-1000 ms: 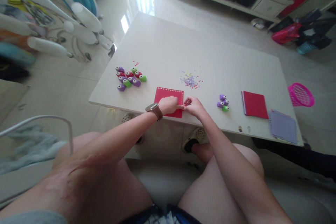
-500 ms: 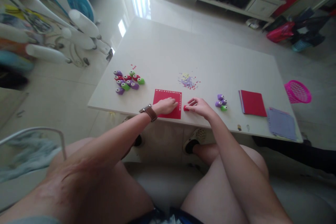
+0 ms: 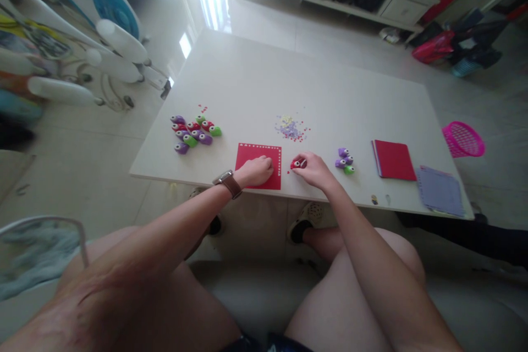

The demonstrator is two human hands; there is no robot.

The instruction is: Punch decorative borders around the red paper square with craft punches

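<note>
A square of red paper [image 3: 243, 162] lies at the table's front edge, with a row of small punched holes along its top and right sides. My left hand [image 3: 259, 170] rests on it, fingers curled, fingertips hidden beneath. To the paper's right, my right hand [image 3: 315, 169] grips a red craft punch [image 3: 296, 164] between thumb and fingers, tilted so its round white-and-black part shows. A tiny red cut-out [image 3: 288, 172] lies on the table beside that punch. Other punches in purple, red and green [image 3: 192, 133] stand grouped at left, and a smaller purple and green cluster [image 3: 345, 160] at right.
Purple, yellow and red paper bits [image 3: 291, 127] are piled beyond the paper. A red stack of paper [image 3: 394, 159], purple sheets [image 3: 440, 190] and two small items [image 3: 374, 199] lie at right. A pink basket [image 3: 464, 139] stands past the table's right edge.
My right hand has lifted and tilted the red craft punch away from the paper, exposing a tiny red cut-out. My left hand stays on the paper, its fingers more curled.
</note>
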